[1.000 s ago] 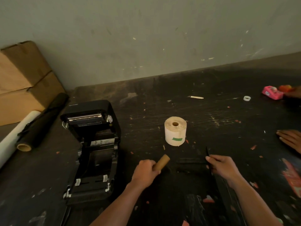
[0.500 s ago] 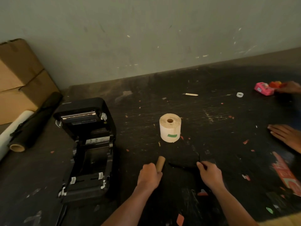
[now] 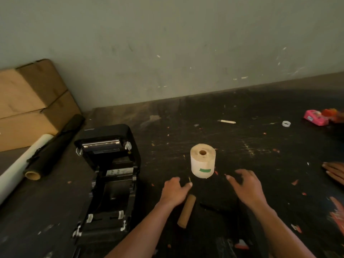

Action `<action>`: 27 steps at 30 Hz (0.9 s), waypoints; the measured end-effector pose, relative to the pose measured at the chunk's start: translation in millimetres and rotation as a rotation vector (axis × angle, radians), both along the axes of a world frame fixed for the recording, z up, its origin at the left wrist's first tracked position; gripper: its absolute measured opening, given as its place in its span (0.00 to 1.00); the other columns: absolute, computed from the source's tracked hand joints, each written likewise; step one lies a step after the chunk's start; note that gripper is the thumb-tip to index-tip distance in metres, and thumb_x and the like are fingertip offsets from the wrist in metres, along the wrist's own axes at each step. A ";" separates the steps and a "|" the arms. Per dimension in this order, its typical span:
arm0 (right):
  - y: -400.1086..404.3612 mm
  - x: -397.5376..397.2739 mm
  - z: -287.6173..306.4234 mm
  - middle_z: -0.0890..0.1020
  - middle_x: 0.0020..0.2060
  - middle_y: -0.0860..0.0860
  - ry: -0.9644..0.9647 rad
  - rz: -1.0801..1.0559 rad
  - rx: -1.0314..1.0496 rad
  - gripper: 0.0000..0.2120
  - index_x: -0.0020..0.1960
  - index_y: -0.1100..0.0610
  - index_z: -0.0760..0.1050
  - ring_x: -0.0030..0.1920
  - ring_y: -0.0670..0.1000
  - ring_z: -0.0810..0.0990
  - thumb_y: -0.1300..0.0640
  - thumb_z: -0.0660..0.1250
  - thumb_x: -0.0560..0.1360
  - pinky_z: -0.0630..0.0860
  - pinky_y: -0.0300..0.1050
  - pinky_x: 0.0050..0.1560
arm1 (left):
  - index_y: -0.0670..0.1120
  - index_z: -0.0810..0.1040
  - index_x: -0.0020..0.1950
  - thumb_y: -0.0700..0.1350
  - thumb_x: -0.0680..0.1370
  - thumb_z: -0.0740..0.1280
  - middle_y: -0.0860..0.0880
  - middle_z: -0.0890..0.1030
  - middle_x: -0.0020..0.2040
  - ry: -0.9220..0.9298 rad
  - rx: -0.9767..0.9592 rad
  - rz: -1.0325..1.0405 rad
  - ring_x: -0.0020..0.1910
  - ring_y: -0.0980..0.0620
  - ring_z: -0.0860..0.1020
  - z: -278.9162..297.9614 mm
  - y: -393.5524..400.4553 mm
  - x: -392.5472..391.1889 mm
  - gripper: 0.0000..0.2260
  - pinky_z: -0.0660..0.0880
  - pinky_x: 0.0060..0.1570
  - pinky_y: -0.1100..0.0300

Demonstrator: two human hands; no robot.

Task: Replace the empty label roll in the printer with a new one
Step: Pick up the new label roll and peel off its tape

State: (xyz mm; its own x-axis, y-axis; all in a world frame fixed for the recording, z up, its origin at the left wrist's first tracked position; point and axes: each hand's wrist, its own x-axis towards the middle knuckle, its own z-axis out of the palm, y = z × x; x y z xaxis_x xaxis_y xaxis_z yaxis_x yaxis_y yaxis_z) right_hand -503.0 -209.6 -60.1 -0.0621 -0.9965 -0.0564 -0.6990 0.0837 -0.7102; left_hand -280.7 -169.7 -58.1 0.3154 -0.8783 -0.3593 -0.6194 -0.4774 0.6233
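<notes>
The new label roll (image 3: 202,161) stands on end on the dark table (image 3: 260,146), a green mark on its side, with the open black printer (image 3: 108,175) well apart at its 9 o'clock. The left hand (image 3: 175,190) hovers at the roll's 7 o'clock and the right hand (image 3: 245,187) at its 4 o'clock, both near it with fingers loosely spread and holding nothing. The empty cardboard core (image 3: 186,211) lies on the table at the left wrist's 3 o'clock, just beside it.

Matt black plastic printer (image 3: 109,175); paper label roll (image 3: 202,161); brown cardboard core (image 3: 186,211); scuffed, paint-flecked dark table (image 3: 260,146).
</notes>
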 end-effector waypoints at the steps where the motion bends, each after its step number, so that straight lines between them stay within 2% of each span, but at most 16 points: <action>1: -13.0 6.3 9.4 0.72 0.65 0.53 0.032 0.068 -0.029 0.23 0.66 0.54 0.71 0.53 0.46 0.73 0.49 0.69 0.73 0.74 0.46 0.56 | 0.43 0.65 0.75 0.54 0.79 0.65 0.48 0.80 0.58 0.067 -0.020 0.030 0.56 0.53 0.78 8.5 -9.6 1.1 0.28 0.75 0.61 0.54; 2: -25.0 13.5 18.5 0.72 0.65 0.52 0.067 0.135 -0.045 0.23 0.65 0.53 0.71 0.56 0.48 0.74 0.50 0.70 0.73 0.74 0.46 0.58 | 0.43 0.65 0.75 0.53 0.79 0.64 0.50 0.80 0.53 0.136 -0.024 0.065 0.50 0.56 0.78 16.3 -18.8 1.6 0.27 0.76 0.57 0.56; 3: -36.6 21.3 24.9 0.71 0.65 0.51 0.094 0.198 -0.052 0.23 0.65 0.53 0.71 0.60 0.49 0.74 0.50 0.70 0.73 0.74 0.48 0.61 | 0.44 0.66 0.74 0.53 0.79 0.65 0.50 0.79 0.53 0.217 -0.026 0.110 0.50 0.56 0.78 23.3 -26.9 1.7 0.26 0.76 0.56 0.57; 5: -55.9 36.7 31.0 0.69 0.67 0.51 0.161 0.315 -0.052 0.24 0.66 0.51 0.70 0.66 0.51 0.70 0.51 0.70 0.72 0.71 0.52 0.65 | 0.47 0.68 0.72 0.52 0.79 0.65 0.47 0.76 0.62 0.438 -0.007 0.214 0.59 0.51 0.76 33.1 -40.4 0.0 0.23 0.75 0.61 0.53; 6: -63.7 43.6 32.1 0.68 0.69 0.51 0.203 0.364 -0.041 0.25 0.67 0.51 0.69 0.68 0.51 0.68 0.51 0.70 0.72 0.70 0.53 0.67 | 0.48 0.70 0.69 0.51 0.79 0.65 0.47 0.76 0.63 0.564 0.012 0.251 0.62 0.49 0.75 37.0 -45.4 -2.7 0.20 0.74 0.63 0.51; 8: -76.8 55.5 30.4 0.64 0.71 0.51 0.289 0.450 -0.023 0.28 0.69 0.49 0.67 0.70 0.53 0.65 0.50 0.70 0.72 0.68 0.54 0.68 | 0.48 0.71 0.67 0.50 0.79 0.65 0.49 0.77 0.57 0.727 0.031 0.319 0.63 0.48 0.75 39.2 -55.7 -7.6 0.17 0.73 0.64 0.50; 10: -87.1 64.5 27.6 0.60 0.73 0.52 0.389 0.526 -0.011 0.30 0.71 0.48 0.65 0.72 0.54 0.61 0.49 0.70 0.72 0.65 0.55 0.70 | 0.48 0.70 0.68 0.51 0.79 0.65 0.51 0.76 0.48 0.790 0.052 0.376 0.60 0.49 0.76 35.4 -63.4 -12.1 0.18 0.73 0.64 0.49; 11: -91.3 68.2 25.6 0.58 0.74 0.53 0.437 0.557 -0.015 0.31 0.71 0.47 0.64 0.73 0.55 0.60 0.47 0.70 0.72 0.64 0.56 0.70 | 0.48 0.70 0.68 0.51 0.79 0.65 0.51 0.75 0.46 0.800 0.061 0.403 0.59 0.49 0.75 30.9 -66.5 -12.8 0.19 0.73 0.63 0.49; 14: -100.5 73.5 18.5 0.55 0.76 0.54 0.543 0.596 -0.015 0.31 0.72 0.48 0.63 0.74 0.56 0.56 0.44 0.68 0.72 0.60 0.57 0.71 | 0.49 0.69 0.69 0.52 0.78 0.66 0.48 0.73 0.52 0.802 0.100 0.472 0.59 0.48 0.74 15.0 -76.7 -12.7 0.21 0.74 0.63 0.48; 17: -105.8 74.7 13.0 0.54 0.76 0.54 0.603 0.624 -0.023 0.32 0.73 0.50 0.62 0.74 0.56 0.54 0.42 0.66 0.72 0.61 0.57 0.71 | 0.49 0.68 0.71 0.53 0.79 0.65 0.45 0.73 0.59 0.803 0.136 0.510 0.60 0.47 0.73 3.9 -83.2 -13.4 0.22 0.74 0.60 0.50; 19: -107.8 74.5 11.5 0.54 0.75 0.52 0.557 0.633 -0.022 0.32 0.73 0.50 0.63 0.74 0.56 0.53 0.43 0.67 0.72 0.64 0.57 0.70 | 0.50 0.67 0.73 0.54 0.79 0.64 0.44 0.71 0.68 0.785 0.146 0.504 0.66 0.45 0.71 -2.7 -87.0 -16.2 0.23 0.73 0.61 0.50; 20: -107.7 74.2 11.0 0.53 0.75 0.51 0.520 0.636 -0.013 0.32 0.72 0.51 0.64 0.74 0.55 0.52 0.44 0.68 0.72 0.65 0.57 0.70 | 0.50 0.66 0.73 0.54 0.80 0.63 0.44 0.70 0.70 0.773 0.147 0.489 0.67 0.45 0.70 -5.1 -87.6 -18.3 0.23 0.72 0.62 0.49; 22: -106.9 71.4 10.7 0.54 0.75 0.50 0.432 0.620 -0.005 0.31 0.72 0.52 0.65 0.74 0.55 0.52 0.44 0.68 0.72 0.65 0.56 0.70 | 0.52 0.67 0.73 0.55 0.81 0.59 0.46 0.72 0.67 0.761 0.126 0.440 0.63 0.47 0.72 -5.9 -87.1 -23.8 0.20 0.70 0.63 0.50; 23: -106.7 69.5 12.2 0.54 0.75 0.50 0.373 0.596 -0.004 0.29 0.70 0.53 0.68 0.74 0.55 0.54 0.44 0.68 0.73 0.65 0.55 0.70 | 0.52 0.69 0.72 0.54 0.82 0.56 0.47 0.73 0.64 0.740 0.088 0.402 0.60 0.49 0.73 -8.7 -88.3 -25.6 0.18 0.71 0.61 0.51; 25: -107.9 65.4 16.9 0.58 0.74 0.52 0.216 0.497 0.037 0.26 0.66 0.56 0.73 0.71 0.54 0.62 0.43 0.67 0.73 0.66 0.52 0.68 | 0.54 0.68 0.72 0.53 0.83 0.55 0.47 0.75 0.65 0.673 -0.014 0.342 0.58 0.51 0.74 -10.3 -88.6 -24.9 0.18 0.71 0.59 0.53; 27: -108.3 61.5 23.9 0.65 0.71 0.54 0.028 0.362 0.143 0.24 0.62 0.59 0.76 0.65 0.52 0.70 0.43 0.66 0.74 0.68 0.50 0.65 | 0.54 0.69 0.72 0.54 0.82 0.57 0.47 0.75 0.67 0.687 -0.117 0.342 0.59 0.53 0.75 -8.6 -86.1 -19.8 0.19 0.72 0.60 0.53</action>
